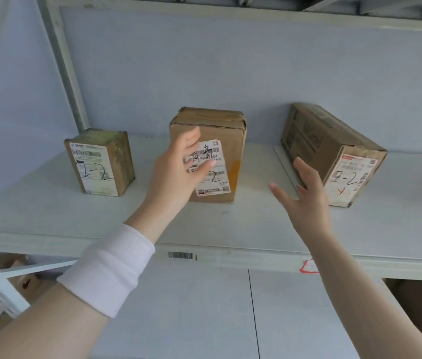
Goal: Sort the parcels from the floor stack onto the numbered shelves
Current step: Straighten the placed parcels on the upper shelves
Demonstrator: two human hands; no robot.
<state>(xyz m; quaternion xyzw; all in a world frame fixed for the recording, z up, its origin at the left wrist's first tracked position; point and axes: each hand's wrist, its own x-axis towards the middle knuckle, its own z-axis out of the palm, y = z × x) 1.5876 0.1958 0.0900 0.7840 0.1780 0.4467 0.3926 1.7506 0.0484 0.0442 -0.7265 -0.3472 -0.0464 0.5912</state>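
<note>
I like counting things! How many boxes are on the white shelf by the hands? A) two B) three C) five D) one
B: the shelf holds a small box on the left, a middle box, and a long box on the right.

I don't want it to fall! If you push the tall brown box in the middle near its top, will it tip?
It might: the tall brown cardboard box stands on a narrow end, taller than wide, so a high push could topple it. It probably stays stiff, since its edges look square despite crumpled top corners.
</note>
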